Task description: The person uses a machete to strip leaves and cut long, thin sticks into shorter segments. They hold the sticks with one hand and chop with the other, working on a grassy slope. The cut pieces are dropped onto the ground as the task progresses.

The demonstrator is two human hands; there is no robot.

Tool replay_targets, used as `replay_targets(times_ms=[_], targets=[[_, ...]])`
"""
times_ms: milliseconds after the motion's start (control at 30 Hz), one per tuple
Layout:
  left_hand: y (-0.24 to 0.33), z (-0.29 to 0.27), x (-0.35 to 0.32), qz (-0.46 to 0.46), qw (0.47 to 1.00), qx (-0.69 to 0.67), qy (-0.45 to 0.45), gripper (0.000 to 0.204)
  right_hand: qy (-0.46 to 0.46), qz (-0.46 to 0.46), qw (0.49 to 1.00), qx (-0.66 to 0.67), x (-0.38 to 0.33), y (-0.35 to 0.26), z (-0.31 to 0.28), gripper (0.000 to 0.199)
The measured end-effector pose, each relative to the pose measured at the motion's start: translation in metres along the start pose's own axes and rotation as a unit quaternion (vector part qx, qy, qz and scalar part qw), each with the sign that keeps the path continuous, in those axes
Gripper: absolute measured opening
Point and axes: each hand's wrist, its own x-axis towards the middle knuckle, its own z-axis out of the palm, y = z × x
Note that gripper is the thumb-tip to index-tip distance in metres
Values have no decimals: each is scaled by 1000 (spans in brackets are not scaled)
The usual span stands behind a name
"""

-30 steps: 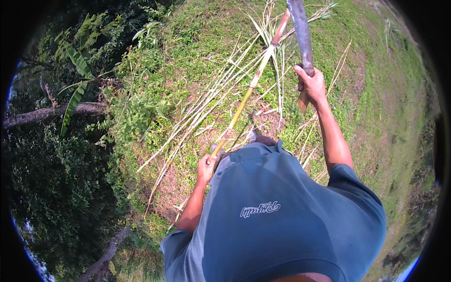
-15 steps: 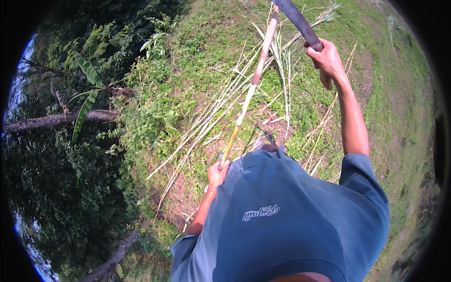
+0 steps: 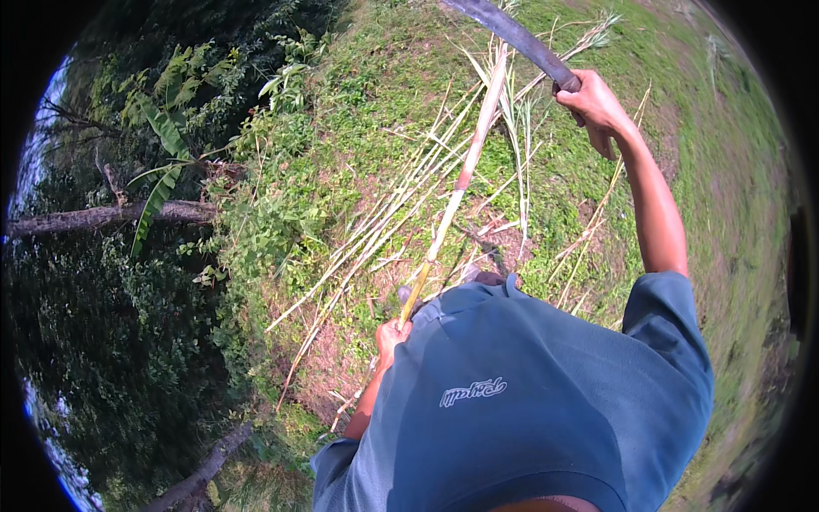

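My left hand [image 3: 392,338], low by my left side, is closed round the yellow near end of a long sugarcane stalk [image 3: 461,181]. The stalk slants away from me toward the upper middle, pale along its length with reddish joints. My right hand [image 3: 595,107] is raised far out at the upper right, wrapped round the handle of a machete [image 3: 522,39]. Its dark curved blade points to the upper left and passes above the stalk's far end in the view. The blade's tip reaches the top edge of the picture.
Several thin dry stalks [image 3: 375,224] lie on the grass left of the held cane. Long cut leaves [image 3: 519,128] are spread beyond it. Dense bushes [image 3: 136,316], a tree trunk [image 3: 111,218] and a broad-leaved plant [image 3: 158,200] stand at the left. Grass [image 3: 717,213] stretches to the right.
My left hand has drawn back slightly toward me, bringing the sugarcane stalk with it. The machete has tipped further to the left, its blade lying flatter across the view.
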Motion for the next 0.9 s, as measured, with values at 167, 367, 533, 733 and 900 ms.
replay_targets(times_ms=[167,367,533,733,900], targets=[[6,0,0,-4,999,37,12,29,-20,18,1000,3,-13,-2,14,9],[8,5,4,-21,996,74,43,23,-120,57,991,-18,-48,3,43,10],[-4,10,7,33,996,71,41,21,-118,66,991,10,-56,9,38,14],[-42,30,21,27,999,-2,35,20,-164,92,982,7,-79,-7,70,11],[-27,21,19,-40,997,55,-38,25,-230,49,972,-6,-104,5,100,12]])
